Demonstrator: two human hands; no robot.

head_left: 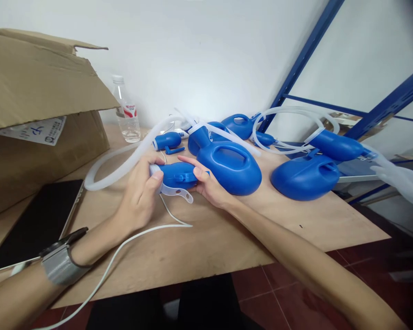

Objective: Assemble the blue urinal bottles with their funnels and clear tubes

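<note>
My left hand and my right hand together grip a small blue plastic funnel piece with a pale grey cap and strap at its left end. My left thumb presses on the cap; my right fingers wrap the blue body from the right. A white corrugated hose curves away from my left hand. Just behind the piece lies a large blue plastic bottle with a handle, touching my right fingers.
Two more blue bottles with coiled white hoses lie on the wooden table. Another blue funnel piece, a water bottle, an open cardboard box and a dark laptop sit left. Blue shelving stands right.
</note>
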